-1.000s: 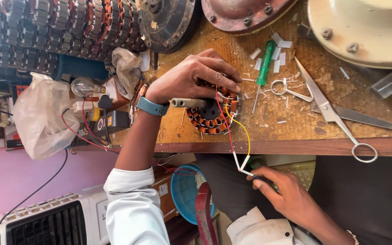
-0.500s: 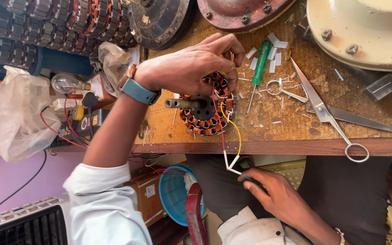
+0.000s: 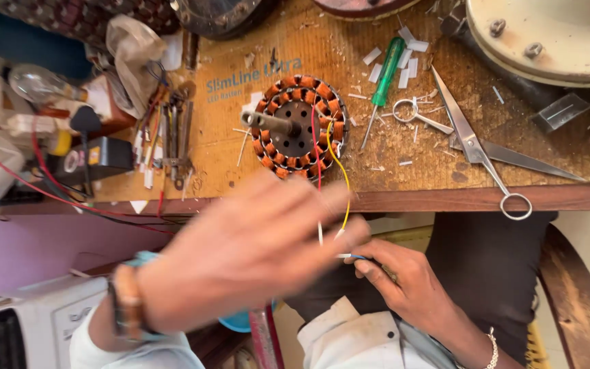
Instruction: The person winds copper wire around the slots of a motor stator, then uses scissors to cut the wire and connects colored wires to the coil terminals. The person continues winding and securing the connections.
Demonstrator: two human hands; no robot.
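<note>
The stator [image 3: 298,127] lay on the surface [image 3: 404,147], its wires [image 3: 339,184] hanging over the edge. Your right hand [image 3: 404,280] pinched a wire end below. Your left hand [image 3: 254,256] was blurred, open, holding nothing. Scissors [image 3: 476,147] lay nearby.

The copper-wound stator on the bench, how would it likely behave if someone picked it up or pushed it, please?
The stator is a metal ring packed with copper coils, so probably heavy for its size and stiff. It lies flat with its shaft up, so it should slide, not roll. Its thin red and yellow leads hang off the edge and would likely drag floppily.
</note>
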